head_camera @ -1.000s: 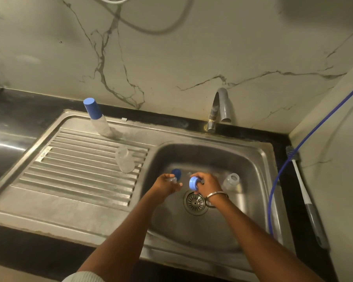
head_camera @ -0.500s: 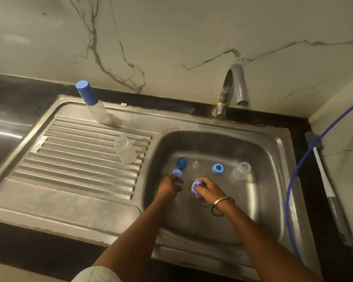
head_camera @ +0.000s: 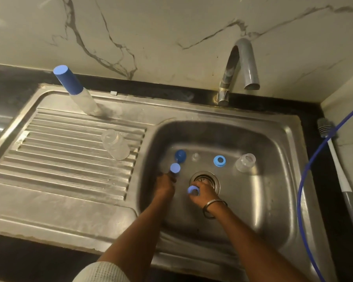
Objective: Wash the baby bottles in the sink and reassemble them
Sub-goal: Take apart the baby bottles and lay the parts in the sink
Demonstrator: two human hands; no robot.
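Down in the stainless steel sink basin (head_camera: 273, 139), both hands work close to the round metal drain (head_camera: 204, 178). The left hand (head_camera: 165, 185) curls its fingers around a small thing topped by a light blue round cap (head_camera: 175, 167); what lies under the cap is hidden by the grip. The right hand (head_camera: 205, 193), a metal bangle (head_camera: 212, 204) on its wrist, pinches a light blue plastic screw ring (head_camera: 193, 189) just in front of the drain.

Along the basin's far floor lie a dark blue domed cap (head_camera: 180, 155), a small clear silicone teat (head_camera: 195, 156), a second light blue ring (head_camera: 219, 160) and a clear plastic bottle body (head_camera: 245, 162), each apart from the others. The bottle body looks empty.

On the ribbed drainboard (head_camera: 59, 159) a clear bottle (head_camera: 115, 144) sits mouth up, while a taller clear bottle with a long blue cap (head_camera: 73, 89) stands at the back edge.

No label or writing can be read on any piece.
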